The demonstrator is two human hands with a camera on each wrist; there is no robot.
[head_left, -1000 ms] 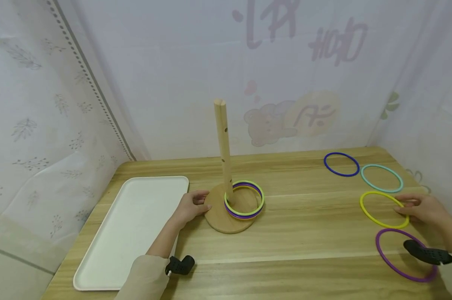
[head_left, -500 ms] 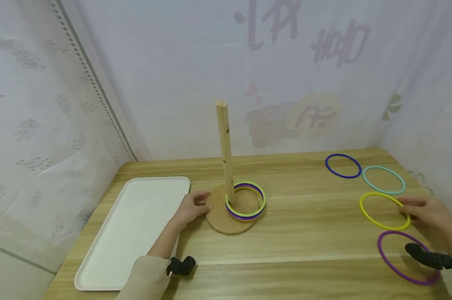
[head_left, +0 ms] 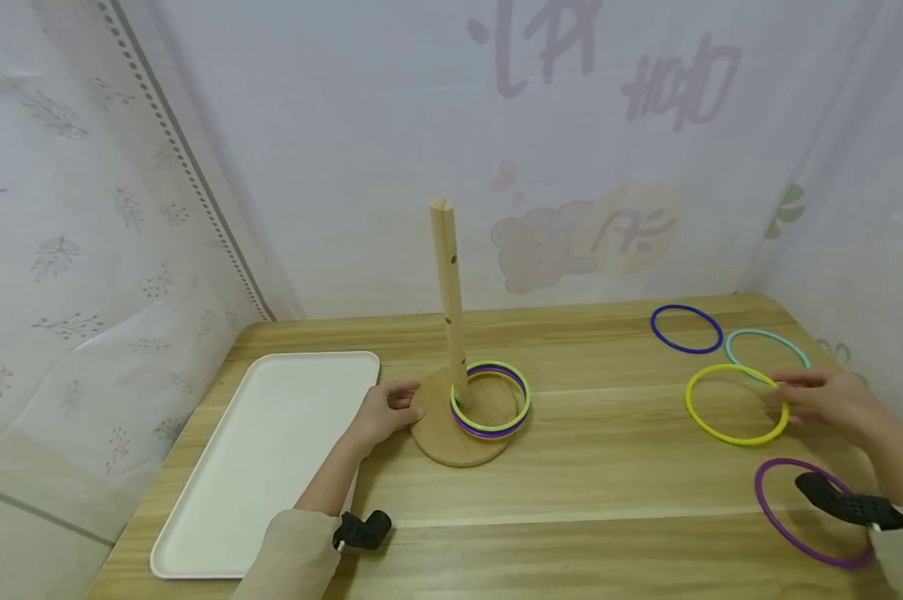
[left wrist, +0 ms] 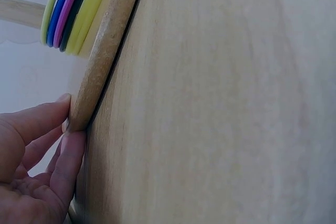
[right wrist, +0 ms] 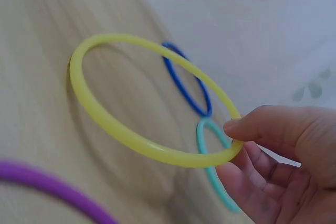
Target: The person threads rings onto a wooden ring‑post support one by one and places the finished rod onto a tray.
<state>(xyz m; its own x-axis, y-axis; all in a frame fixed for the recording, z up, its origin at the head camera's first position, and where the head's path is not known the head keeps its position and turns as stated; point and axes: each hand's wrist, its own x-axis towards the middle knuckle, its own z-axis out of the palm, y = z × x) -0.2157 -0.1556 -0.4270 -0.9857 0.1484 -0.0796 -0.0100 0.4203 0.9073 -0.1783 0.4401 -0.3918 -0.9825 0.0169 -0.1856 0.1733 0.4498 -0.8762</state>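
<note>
My right hand (head_left: pixel 834 404) pinches a yellow ring (head_left: pixel 695 417) by its right edge; in the right wrist view the ring (right wrist: pixel 123 136) is raised off the table, thumb above and fingers below. At the middle of the table stands a wooden post (head_left: pixel 448 292) on a round wooden base (head_left: pixel 440 437). Several stacked rings (head_left: pixel 526 408) in different colours lie around the post's foot. My left hand (head_left: pixel 379 417) grips the base's left edge; the left wrist view shows the thumb on top of the base (left wrist: pixel 100 66) and the fingers at its rim.
A white tray (head_left: pixel 264 467) lies at the left of the table. Toward the back right are a dark blue ring (head_left: pixel 687 351) and a turquoise ring (head_left: pixel 777 335). A purple ring (head_left: pixel 777 527) lies at the front right, partly under the right wrist's camera. Printed curtains surround the table.
The right hand has lifted the yellow ring off the table and shifted it slightly left and back. The left hand stays on the base.
</note>
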